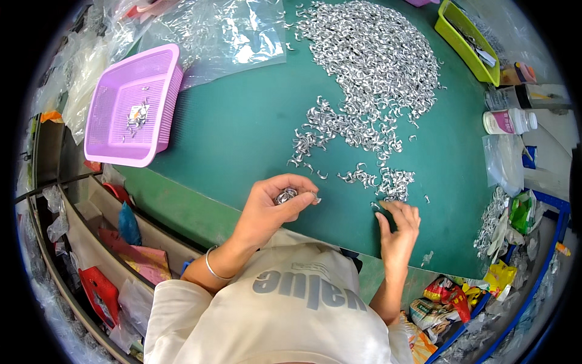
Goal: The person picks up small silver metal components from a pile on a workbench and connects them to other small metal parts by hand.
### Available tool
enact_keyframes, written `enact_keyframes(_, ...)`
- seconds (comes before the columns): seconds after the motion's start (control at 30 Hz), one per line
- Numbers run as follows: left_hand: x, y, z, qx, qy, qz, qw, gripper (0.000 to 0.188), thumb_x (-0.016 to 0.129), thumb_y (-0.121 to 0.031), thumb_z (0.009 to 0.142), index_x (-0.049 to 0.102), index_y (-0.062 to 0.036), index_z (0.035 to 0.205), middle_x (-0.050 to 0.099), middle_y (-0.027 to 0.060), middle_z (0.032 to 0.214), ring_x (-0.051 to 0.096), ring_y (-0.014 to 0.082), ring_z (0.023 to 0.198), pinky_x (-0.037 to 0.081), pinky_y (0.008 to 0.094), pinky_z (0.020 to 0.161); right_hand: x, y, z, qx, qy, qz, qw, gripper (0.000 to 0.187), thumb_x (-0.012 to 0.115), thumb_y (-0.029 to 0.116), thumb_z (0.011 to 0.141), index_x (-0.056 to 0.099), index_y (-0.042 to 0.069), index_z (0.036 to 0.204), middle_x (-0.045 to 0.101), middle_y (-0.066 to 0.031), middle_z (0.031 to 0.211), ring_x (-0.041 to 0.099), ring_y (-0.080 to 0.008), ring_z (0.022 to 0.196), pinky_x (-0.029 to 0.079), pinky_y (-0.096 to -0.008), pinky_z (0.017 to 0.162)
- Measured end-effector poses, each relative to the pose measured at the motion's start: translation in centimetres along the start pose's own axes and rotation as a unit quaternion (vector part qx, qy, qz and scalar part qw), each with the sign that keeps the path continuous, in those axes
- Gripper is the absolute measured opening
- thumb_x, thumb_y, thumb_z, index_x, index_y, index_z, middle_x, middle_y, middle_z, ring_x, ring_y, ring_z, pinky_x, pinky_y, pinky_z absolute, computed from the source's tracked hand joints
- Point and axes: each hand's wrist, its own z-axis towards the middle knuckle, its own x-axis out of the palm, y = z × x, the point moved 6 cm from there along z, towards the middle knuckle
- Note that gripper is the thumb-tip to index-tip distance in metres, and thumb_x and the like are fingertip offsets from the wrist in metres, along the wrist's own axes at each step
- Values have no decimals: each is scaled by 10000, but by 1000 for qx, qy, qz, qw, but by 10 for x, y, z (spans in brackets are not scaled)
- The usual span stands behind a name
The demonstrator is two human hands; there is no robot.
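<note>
Small, shiny, curved metal pieces [370,54] are heaped on the green table, with a looser trail spreading toward me. My left hand [276,203] is curled around several of these pieces [286,195], and one more shows at its thumb and fingertip. Just right of it, at the near side of the trail, my right hand [397,227] has thumb and forefinger slightly apart. A single curved piece [374,206] lies right by those fingertips; whether they touch it I cannot tell. A small cluster of pieces [397,184] sits just beyond that hand.
To the left stands a purple basket [163,115] with a few pieces inside. Clear plastic sheeting [242,42] covers the far left of the table. A yellow-green bin [445,27], a white bottle [506,121] and a clear bag [503,161] line the right side.
</note>
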Motion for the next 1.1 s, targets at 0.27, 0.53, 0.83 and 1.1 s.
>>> enact_keyframes(0.27, 8, 6, 2, 27, 7, 18, 999, 56, 581, -25, 805, 574, 2, 854, 583, 71, 797, 363, 3, 503, 255, 150, 420, 13, -6, 1, 49, -41, 174, 983, 82, 625, -45, 715, 589, -7, 778, 589, -93, 746, 546, -167, 657, 418, -262, 591)
enact_keyframes(0.53, 22, 5, 0, 26, 16, 44, 999, 90, 608, 1, 780, 621, 5, 869, 591, 56, 829, 410, 16, 571, 322, 165, 491, 24, 28, -2, 177, 59, 536, 823, 118, 592, -93, 754, 591, -21, 848, 608, -42, 780, 513, -67, 694, 400, -193, 610)
enact_keyframes(0.83, 43, -19, -14, 145, 90, 116, 979, 142, 640, 42, 738, 643, 13, 877, 585, 48, 880, 439, 43, 633, 362, 193, 560, 3, 61, 0, 112, 99, 576, 804, 159, 630, -124, 701, 600, -45, 835, 597, -49, 783, 475, -86, 680, 380, -201, 596)
enact_keyframes(1.1, 42, -24, -21, 84, 66, 46, 993, 110, 613, 66, 718, 629, 36, 823, 602, 128, 872, 545, 129, 768, 422, 236, 659, -6, 72, -1, 126, 107, 622, 766, 216, 630, -161, 673, 577, -78, 865, 561, -78, 818, 475, -101, 703, 413, -235, 617)
